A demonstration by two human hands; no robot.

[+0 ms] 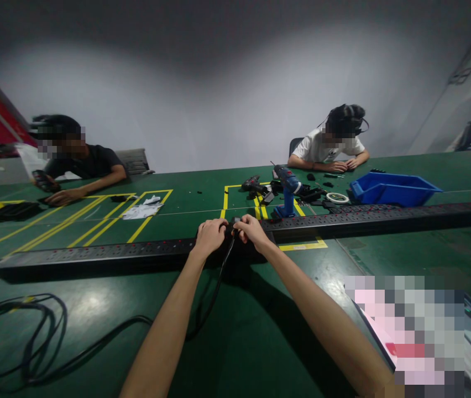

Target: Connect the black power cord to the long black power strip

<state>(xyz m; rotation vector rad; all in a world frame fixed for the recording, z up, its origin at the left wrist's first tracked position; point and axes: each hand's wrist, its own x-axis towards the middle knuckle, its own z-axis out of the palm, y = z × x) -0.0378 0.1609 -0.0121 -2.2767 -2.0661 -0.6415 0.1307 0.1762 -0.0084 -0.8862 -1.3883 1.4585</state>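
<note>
A long black power strip with rows of sockets and small red marks lies across the green table in front of me. My left hand is closed over the strip near its middle, fingers curled on its top edge. Beside it, my right hand pinches the end of a black power cable against the strip. Fingers partly hide the cable's end, so I cannot tell whether it is plugged in. From there the cable hangs toward me and runs left into loose coils.
A second long black power strip extends right. Beyond stand a blue cordless drill, a second drill, a white ring and a blue bin. White papers lie left. Two people sit across the table.
</note>
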